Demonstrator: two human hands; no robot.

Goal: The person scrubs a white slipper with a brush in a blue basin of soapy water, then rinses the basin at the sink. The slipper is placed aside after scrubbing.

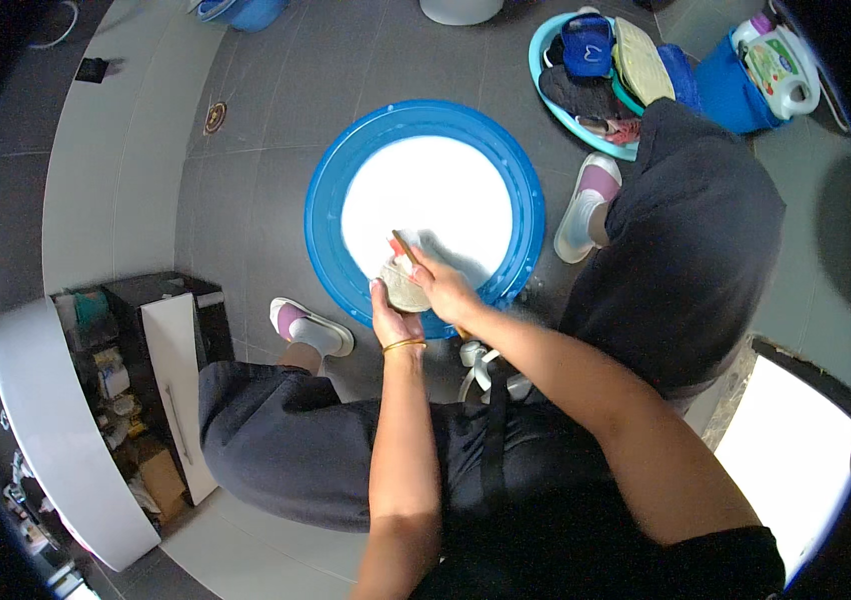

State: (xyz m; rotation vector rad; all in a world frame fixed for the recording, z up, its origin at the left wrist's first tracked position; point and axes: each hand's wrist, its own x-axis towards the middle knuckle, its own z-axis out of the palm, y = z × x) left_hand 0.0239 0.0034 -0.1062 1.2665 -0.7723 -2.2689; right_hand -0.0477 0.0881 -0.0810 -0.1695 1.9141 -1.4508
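Note:
A round blue plastic basin (324,247) stands on the dark floor tiles before me, its inside glaring white. Over its near part, my left hand (393,315) grips a light beige item (405,289), perhaps a shoe; its full shape is hidden. My right hand (444,285) is closed around a slim brown wooden-looking handle (404,246), perhaps of a brush, which lies against the upper part of the item. Something red and white shows beside the handle. Both hands are close together, the right one partly covering the item.
A turquoise basin (542,82) with slippers and dark items stands at the upper right, beside a blue bucket (737,90) holding bottles. My feet flank the blue basin. An open cabinet (170,390) is at the left. Metal fittings (479,367) sit just below the basin.

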